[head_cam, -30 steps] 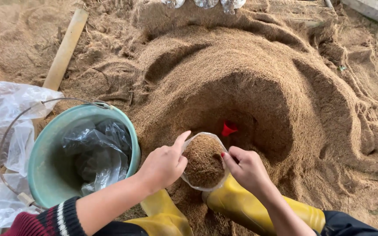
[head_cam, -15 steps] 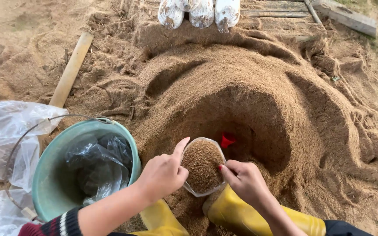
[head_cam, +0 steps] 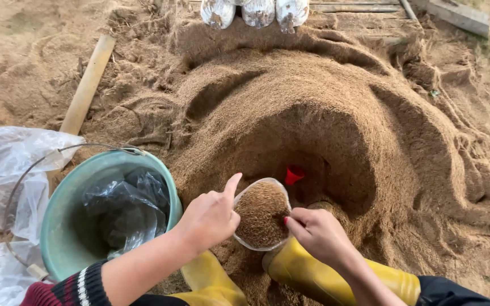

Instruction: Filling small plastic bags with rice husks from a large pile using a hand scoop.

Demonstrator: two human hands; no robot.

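A clear plastic bag (head_cam: 261, 214) filled with brown sawdust stands upright between my yellow rubber boots (head_cam: 313, 272). My left hand (head_cam: 210, 216) grips the bag's left rim, its forefinger pointing up. On the right rim, my right hand (head_cam: 316, 232) pinches the plastic. Both hands hold the mouth open. A small red scoop (head_cam: 294, 174) pokes out of the sawdust just behind the bag. The big sawdust pile (head_cam: 313, 113) rises in front, hollowed out where the bag stands.
A green bucket (head_cam: 63, 226) with a wire handle holds crumpled clear plastic, at my left. More clear plastic sheet (head_cam: 7, 170) lies left of it. A bamboo pole (head_cam: 86, 85) lies at far left. Three filled bags (head_cam: 256, 11) sit behind the pile, wooden planks (head_cam: 449, 14) at top right.
The view has shifted slightly, so the bags at the back show more. My hands stay on the bag's rim, the right hand a little lower.
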